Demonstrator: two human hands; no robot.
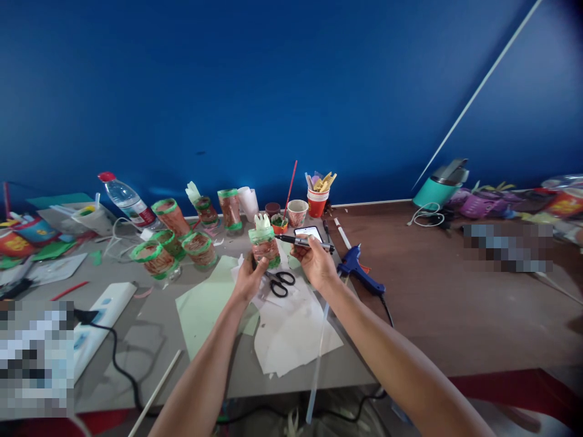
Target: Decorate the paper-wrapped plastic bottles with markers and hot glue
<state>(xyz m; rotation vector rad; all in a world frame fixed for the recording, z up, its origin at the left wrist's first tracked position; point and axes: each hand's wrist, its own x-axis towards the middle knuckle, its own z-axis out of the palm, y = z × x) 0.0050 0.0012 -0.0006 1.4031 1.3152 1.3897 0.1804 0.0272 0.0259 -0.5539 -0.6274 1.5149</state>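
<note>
The left hand (252, 273) reaches forward, its fingers and thumb pinching the small painted cup (265, 250) upright, just left of the marker (306, 243). The right hand (317, 264) angles inward from the right, fingers and thumb pinching that marker nearly level, its tip toward the cup. Below the cup lie black-handled scissors (279, 284) on white paper (294, 331). Left beyond the cup, a red-capped bottle (129, 200) bears a label too small to read.

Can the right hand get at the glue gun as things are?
Probably yes: the glue gun lies close beside the right hand, its handle uncovered. The marker in that hand may get in the way.
</note>
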